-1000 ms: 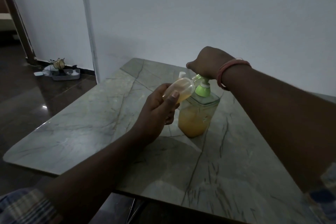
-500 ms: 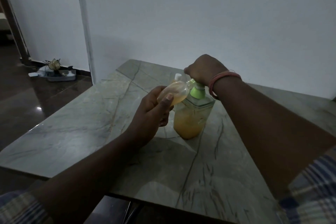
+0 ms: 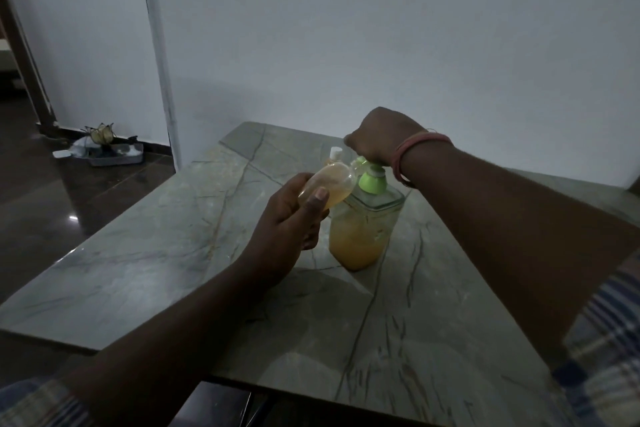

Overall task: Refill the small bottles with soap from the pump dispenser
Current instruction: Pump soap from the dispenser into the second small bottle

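Head view, dim light.

Table (image 3: 145,253): grey-green veined marble top, set against a white wall (image 3: 346,28).

Dispenser (image 3: 362,222): clear square bottle, standing upright near the table's middle, roughly two-thirds full of orange soap; green pump collar and spout at top.

Right hand (image 3: 377,137): over the pump head, fingers curled down around it, knuckles up. A pink band (image 3: 420,149) circles the wrist.

Small bottle (image 3: 327,185): clear, rounded, tilted with its mouth toward the green spout, partly filled with orange soap; held in the air just left of the dispenser's shoulder.

Left hand (image 3: 287,229): grips the small bottle from below, thumb pressed along its near side, fingers wrapped beneath.

White cap (image 3: 335,151): on the table behind the small bottle; what it belongs to cannot be told.

Sleeves: plaid cloth at both lower corners.

Floor (image 3: 52,204): dark, glossy; a tray (image 3: 114,154) of small items lies by the wall, left of the table.
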A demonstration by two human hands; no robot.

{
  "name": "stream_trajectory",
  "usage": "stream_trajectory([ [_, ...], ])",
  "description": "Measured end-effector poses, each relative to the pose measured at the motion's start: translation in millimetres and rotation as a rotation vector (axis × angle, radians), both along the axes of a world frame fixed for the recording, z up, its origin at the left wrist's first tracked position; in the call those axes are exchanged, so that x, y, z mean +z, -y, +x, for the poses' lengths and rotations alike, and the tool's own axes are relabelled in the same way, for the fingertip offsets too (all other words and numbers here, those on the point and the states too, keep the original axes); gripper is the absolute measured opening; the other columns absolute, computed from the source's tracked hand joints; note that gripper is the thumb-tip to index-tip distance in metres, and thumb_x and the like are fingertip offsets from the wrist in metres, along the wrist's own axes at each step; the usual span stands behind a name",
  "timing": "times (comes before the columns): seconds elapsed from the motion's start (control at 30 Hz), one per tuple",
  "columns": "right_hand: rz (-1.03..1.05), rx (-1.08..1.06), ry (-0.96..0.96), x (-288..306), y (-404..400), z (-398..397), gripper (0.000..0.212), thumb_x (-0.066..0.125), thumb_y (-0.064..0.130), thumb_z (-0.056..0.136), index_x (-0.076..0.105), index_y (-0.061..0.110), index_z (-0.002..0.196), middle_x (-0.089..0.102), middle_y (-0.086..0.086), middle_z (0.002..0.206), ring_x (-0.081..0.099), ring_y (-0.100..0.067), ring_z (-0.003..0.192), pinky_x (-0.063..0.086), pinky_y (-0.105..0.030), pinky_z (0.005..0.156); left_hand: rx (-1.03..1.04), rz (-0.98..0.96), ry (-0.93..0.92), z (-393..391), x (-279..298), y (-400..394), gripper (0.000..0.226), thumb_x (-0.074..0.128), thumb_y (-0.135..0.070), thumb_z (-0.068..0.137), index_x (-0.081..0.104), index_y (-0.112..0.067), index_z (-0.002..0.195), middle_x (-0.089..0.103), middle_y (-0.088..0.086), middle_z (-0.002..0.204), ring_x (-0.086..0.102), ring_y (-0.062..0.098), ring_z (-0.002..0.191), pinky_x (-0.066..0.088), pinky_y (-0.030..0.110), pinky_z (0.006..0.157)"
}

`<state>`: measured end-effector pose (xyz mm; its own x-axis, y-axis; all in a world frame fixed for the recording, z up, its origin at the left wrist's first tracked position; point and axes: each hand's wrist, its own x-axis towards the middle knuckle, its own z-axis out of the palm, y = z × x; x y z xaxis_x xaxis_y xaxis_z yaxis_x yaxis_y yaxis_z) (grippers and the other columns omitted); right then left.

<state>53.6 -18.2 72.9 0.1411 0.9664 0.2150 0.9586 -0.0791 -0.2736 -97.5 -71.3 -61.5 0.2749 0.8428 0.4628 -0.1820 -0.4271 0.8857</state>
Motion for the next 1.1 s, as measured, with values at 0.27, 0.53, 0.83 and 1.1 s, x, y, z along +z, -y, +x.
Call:
stream_trajectory([
  [0.27, 0.026, -0.062, -0.064, -10.5, -4.5, 0.5, 0.022, 0.054, 0.026, 0.083, 0.051, 0.017, 0.063, 0.055, -0.003, 0.067, 0.057, -0.027, 0.072, 0.040, -0.031, 0.063, -0.005, 0.008, 0.015, -1.0, -2.3, -2.4, 0.039, 0.050, -0.033, 0.096, 0.054, -0.006, 0.123, 0.051, 0.001, 0.070, 0.041, 0.008, 0.049, 0.036, 0.021, 0.044],
  [0.53, 0.089, -0.047, -0.030, -5.6, -0.5, 2.3, 0.023, 0.054, 0.030, 0.084, 0.052, 0.017, 0.065, 0.058, -0.003, 0.072, 0.054, -0.020, 0.064, 0.039, -0.028, 0.060, -0.012, 0.006, 0.018, 0.3, -0.7, 0.5, 0.042, 0.051, -0.036, 0.095, 0.054, -0.006, 0.125, 0.052, -0.002, 0.069, 0.041, 0.008, 0.049, 0.036, 0.021, 0.044],
  [0.83, -0.026, -0.005, -0.013, 4.3, 8.6, 0.4, 0.029, 0.061, 0.029, 0.085, 0.051, 0.020, 0.058, 0.055, 0.000, 0.064, 0.056, -0.022, 0.067, 0.040, -0.028, 0.060, -0.020, 0.003, 0.018, 0.1, -0.3, 1.1, 0.036, 0.051, -0.034, 0.096, 0.056, -0.012, 0.124, 0.053, 0.002, 0.072, 0.040, 0.011, 0.050, 0.035, 0.024, 0.044],
  [1.1, 0.015, -0.052, -0.004, -0.8, 11.9, -2.4, 0.025, 0.061, 0.029, 0.081, 0.051, 0.020, 0.061, 0.054, 0.000, 0.067, 0.056, -0.024, 0.071, 0.044, -0.031, 0.069, -0.024, 0.002, 0.022, -0.6, -1.1, -0.1, 0.034, 0.050, -0.033, 0.095, 0.056, -0.011, 0.120, 0.052, -0.001, 0.070, 0.040, 0.009, 0.049, 0.035, 0.022, 0.044],
])
